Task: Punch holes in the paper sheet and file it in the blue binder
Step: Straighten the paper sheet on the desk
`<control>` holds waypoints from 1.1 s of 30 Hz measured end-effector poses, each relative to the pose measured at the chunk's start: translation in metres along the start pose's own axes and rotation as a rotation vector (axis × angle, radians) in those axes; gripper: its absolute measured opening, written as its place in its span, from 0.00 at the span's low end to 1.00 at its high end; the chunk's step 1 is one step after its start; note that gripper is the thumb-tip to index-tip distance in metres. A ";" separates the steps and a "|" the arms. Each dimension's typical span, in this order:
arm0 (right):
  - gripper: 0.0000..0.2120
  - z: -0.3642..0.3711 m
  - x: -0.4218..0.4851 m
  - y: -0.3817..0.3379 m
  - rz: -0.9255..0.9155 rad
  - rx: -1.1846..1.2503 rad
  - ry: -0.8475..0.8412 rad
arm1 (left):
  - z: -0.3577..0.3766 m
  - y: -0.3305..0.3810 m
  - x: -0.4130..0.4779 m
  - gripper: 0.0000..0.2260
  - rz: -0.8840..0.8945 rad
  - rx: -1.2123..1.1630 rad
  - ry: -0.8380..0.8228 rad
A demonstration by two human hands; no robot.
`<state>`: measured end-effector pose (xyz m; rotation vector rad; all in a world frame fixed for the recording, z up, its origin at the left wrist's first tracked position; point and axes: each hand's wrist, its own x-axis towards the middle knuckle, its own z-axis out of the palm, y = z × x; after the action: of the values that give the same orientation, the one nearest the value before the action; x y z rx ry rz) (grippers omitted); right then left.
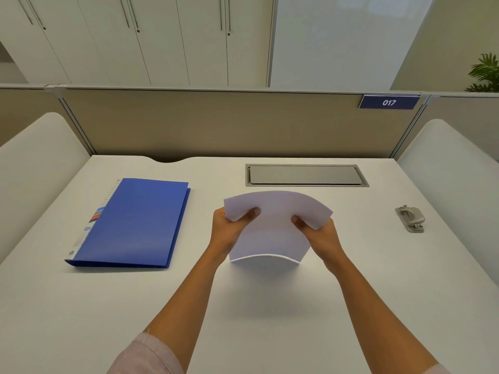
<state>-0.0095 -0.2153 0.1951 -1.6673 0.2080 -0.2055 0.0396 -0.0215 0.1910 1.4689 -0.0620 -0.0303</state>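
White paper sheet point(272, 228) is bending up over the desk point(270, 319), between blue binder point(132, 222) and hole punch point(410, 218). Left hand point(229, 230) and right hand point(318, 236) are pinching its sides, probably to line it up.

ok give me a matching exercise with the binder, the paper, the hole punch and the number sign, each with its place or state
Things:
1. blue binder
2. paper sheet
3. hole punch
4. 017 sign

Places or states:
a. on the partition, top right
b. held bowed between the left hand and the right hand
c. lying closed on the left of the desk
d. on the desk, far right

Pairs: 1-c, 2-b, 3-d, 4-a
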 end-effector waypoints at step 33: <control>0.04 0.007 -0.020 0.075 0.165 -0.098 -0.013 | -0.007 -0.067 -0.016 0.10 -0.213 0.179 -0.017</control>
<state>-0.0278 -0.2111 0.1194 -1.7384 0.3489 -0.0603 0.0249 -0.0206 0.1231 1.6490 0.0807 -0.2152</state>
